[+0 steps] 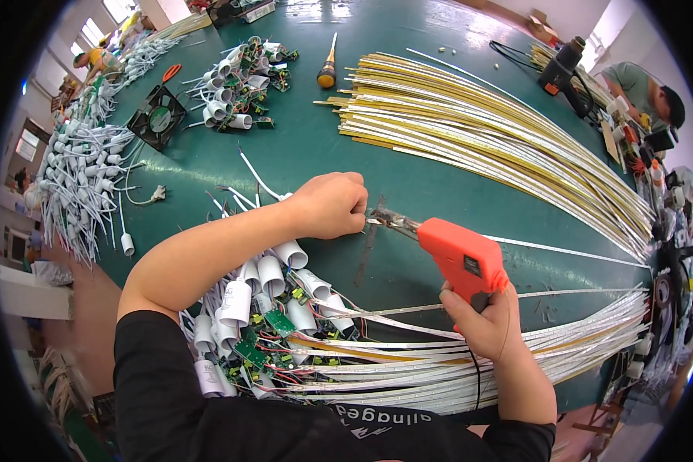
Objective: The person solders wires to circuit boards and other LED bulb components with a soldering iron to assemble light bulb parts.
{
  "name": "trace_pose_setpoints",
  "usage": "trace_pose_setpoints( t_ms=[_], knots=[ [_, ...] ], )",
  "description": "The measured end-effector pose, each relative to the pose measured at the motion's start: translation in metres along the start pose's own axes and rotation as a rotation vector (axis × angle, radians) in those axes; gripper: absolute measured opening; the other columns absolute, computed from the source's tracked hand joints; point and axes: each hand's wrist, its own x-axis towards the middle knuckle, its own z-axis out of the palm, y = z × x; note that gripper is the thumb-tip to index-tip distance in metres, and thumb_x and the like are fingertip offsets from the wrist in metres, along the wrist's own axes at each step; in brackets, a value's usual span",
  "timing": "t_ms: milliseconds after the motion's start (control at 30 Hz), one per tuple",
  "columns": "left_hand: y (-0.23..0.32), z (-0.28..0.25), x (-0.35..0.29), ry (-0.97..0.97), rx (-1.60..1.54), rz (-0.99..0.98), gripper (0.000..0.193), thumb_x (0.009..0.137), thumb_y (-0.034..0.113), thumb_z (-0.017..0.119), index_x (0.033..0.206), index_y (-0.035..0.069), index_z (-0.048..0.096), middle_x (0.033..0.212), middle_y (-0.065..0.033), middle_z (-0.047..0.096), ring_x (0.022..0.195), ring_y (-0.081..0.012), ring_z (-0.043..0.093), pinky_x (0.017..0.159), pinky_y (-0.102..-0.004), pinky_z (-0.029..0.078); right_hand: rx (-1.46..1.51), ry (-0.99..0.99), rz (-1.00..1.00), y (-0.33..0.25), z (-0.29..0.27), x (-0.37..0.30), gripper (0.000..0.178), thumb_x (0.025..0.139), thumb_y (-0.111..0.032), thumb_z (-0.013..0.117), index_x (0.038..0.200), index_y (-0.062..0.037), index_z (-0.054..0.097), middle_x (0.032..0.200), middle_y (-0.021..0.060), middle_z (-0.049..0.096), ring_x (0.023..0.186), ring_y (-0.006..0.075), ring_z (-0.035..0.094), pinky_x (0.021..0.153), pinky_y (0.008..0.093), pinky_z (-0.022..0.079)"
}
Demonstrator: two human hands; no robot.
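Observation:
My right hand (480, 319) is wrapped around the grip of a red soldering gun (460, 254). The gun's metal tip points left and sits right by the fingers of my left hand (333, 205). Those fingers are closed in a pinch, and what they hold is hidden behind the hand. Behind the gun, a single thin white LED strip (570, 250) runs off to the right. Under my left forearm lies a pile of white plastic lamp caps (271, 275) with green circuit boards (279, 323) and thin wires. White LED strips (470, 362) fan out from that pile to the right.
A bundle of yellow and white strips (477, 127) covers the far right of the green table (285, 165). At the far left are a screwdriver (328, 69), a black fan (157, 117), orange-handled scissors (172, 73) and heaped white caps (85, 173). Another person (645, 96) works at right.

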Motion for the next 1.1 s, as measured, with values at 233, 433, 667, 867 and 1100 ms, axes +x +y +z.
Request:
trace_pose_setpoints(
  t_ms=[233, 433, 667, 867, 1100],
  knots=[
    [0.0, 0.001, 0.001, 0.016, 0.003, 0.007, 0.01, 0.073, 0.014, 0.064, 0.071, 0.004, 0.061, 0.084, -0.0099, 0.057, 0.08, -0.0286, 0.057, 0.07, -0.037, 0.047, 0.038, 0.064, -0.097, -0.001, -0.006, -0.002, 0.042, 0.079, -0.008, 0.069, 0.118, -0.0003, 0.055, 0.1, 0.0091, 0.065, 0.088, 0.0165, 0.059, 0.082, 0.0296, 0.046],
    [0.003, -0.002, 0.001, -0.014, -0.005, -0.032, 0.011, 0.073, 0.015, 0.063, 0.07, 0.005, 0.062, 0.089, -0.011, 0.058, 0.085, -0.0303, 0.058, 0.074, -0.0378, 0.048, 0.084, 0.091, -0.101, 0.005, -0.005, -0.004, 0.042, 0.078, -0.009, 0.07, 0.116, 0.0003, 0.055, 0.1, 0.0106, 0.064, 0.086, 0.0185, 0.059, 0.08, 0.0298, 0.046],
    [0.004, -0.002, 0.002, -0.02, 0.001, -0.03, 0.01, 0.073, 0.015, 0.062, 0.07, 0.005, 0.063, 0.09, -0.0108, 0.058, 0.084, -0.0303, 0.059, 0.074, -0.0375, 0.048, 0.101, 0.098, -0.138, 0.009, -0.006, -0.005, 0.043, 0.078, -0.01, 0.071, 0.117, 0.001, 0.055, 0.099, 0.0114, 0.063, 0.084, 0.02, 0.059, 0.079, 0.0305, 0.047],
    [0.004, -0.003, 0.001, -0.016, 0.003, -0.018, 0.011, 0.073, 0.015, 0.062, 0.07, 0.005, 0.063, 0.089, -0.011, 0.058, 0.084, -0.0304, 0.058, 0.075, -0.0376, 0.048, 0.102, 0.094, -0.18, 0.008, -0.006, -0.004, 0.044, 0.078, -0.01, 0.071, 0.117, 0.001, 0.055, 0.098, 0.0126, 0.063, 0.083, 0.0204, 0.059, 0.078, 0.0309, 0.047],
    [0.008, -0.016, -0.001, -0.11, -0.034, 0.019, 0.012, 0.075, 0.009, 0.06, 0.086, 0.004, 0.062, 0.093, -0.012, 0.057, 0.089, -0.0294, 0.058, 0.079, -0.0373, 0.048, 0.056, 0.074, -0.139, 0.005, -0.011, -0.004, 0.044, 0.078, -0.01, 0.071, 0.117, 0.0019, 0.055, 0.095, 0.0119, 0.063, 0.08, 0.02, 0.058, 0.076, 0.0304, 0.047]
  ],
)
